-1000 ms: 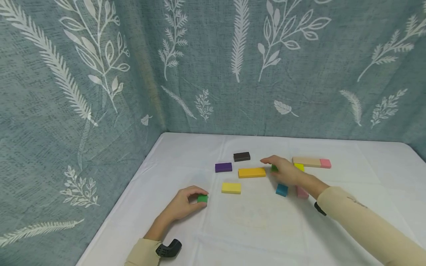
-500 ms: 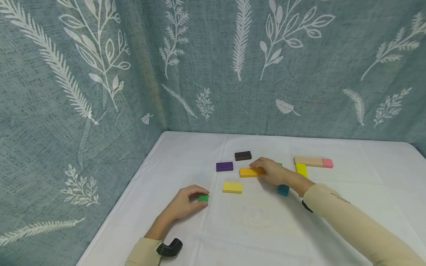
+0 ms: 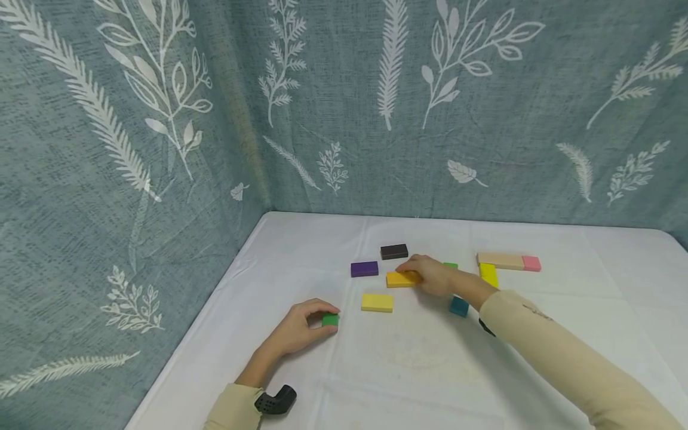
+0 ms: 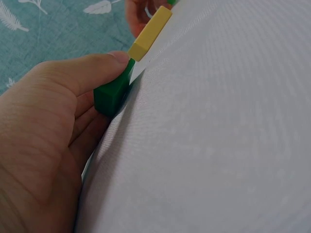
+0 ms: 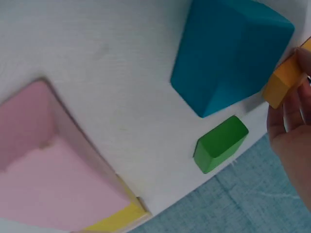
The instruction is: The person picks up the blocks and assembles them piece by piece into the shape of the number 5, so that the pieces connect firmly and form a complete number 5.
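Presumably light and rigid, the orange block [image 3: 398, 280] suits side gripping: right hand [image 3: 436, 278] grasps it, left hand [image 3: 296, 328] a green block [image 3: 330, 320].

1. Green block [image 3: 330, 321]: small, straight-edged; rests on the left side of the table [image 3: 408, 376], pinched.
2. Orange block [image 3: 400, 280]: long, slim; lies flat, farther back and rightward, gripped near one end, partly hidden.

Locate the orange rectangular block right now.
In the head view, the orange rectangular block is slightly right of centre, pinched by the right hand, just beyond the pale yellow rectangular block.
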The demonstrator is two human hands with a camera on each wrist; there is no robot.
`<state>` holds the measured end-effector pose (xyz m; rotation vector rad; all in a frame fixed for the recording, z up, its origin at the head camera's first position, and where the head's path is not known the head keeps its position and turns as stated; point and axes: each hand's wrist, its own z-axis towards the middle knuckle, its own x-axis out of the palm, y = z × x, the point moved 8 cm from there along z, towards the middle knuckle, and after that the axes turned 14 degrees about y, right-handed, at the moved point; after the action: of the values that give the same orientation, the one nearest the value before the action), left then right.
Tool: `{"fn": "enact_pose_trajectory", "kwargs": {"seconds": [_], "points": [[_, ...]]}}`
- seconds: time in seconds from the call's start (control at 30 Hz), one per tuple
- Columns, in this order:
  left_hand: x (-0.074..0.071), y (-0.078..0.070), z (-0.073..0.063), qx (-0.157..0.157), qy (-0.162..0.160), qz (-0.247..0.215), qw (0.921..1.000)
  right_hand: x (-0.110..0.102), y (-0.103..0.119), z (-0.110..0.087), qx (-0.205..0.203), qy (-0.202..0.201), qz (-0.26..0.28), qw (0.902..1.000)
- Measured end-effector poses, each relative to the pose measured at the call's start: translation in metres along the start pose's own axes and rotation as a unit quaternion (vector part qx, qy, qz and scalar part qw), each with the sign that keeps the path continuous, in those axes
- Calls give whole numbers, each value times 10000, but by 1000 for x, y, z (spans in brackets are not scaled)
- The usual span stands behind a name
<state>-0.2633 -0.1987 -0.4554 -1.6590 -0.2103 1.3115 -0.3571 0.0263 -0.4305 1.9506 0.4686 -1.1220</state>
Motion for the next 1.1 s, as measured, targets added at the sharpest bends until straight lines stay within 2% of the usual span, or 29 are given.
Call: {"fn": "enact_pose_trajectory", "kwargs": {"seconds": [0.3,0.53,0.73,0.93,1.1], "points": [[1,1,0,-75,-2,-40,10000,0,4,5,403,535,-61,9977],[1,1,0,-81,-13,-34,10000,-1,6,4,636,767,-133,9949],[1,0,1,-86,-4,21,10000,-11,2,-10,289,526,-67,9982],[2,3,1,-30,15,-24,10000,-30,1,-39,-163,63,-201,9996],[0,2,1,-33,35,-5,10000,-44,-5,-68,-88,-185,-159,9997]]}}
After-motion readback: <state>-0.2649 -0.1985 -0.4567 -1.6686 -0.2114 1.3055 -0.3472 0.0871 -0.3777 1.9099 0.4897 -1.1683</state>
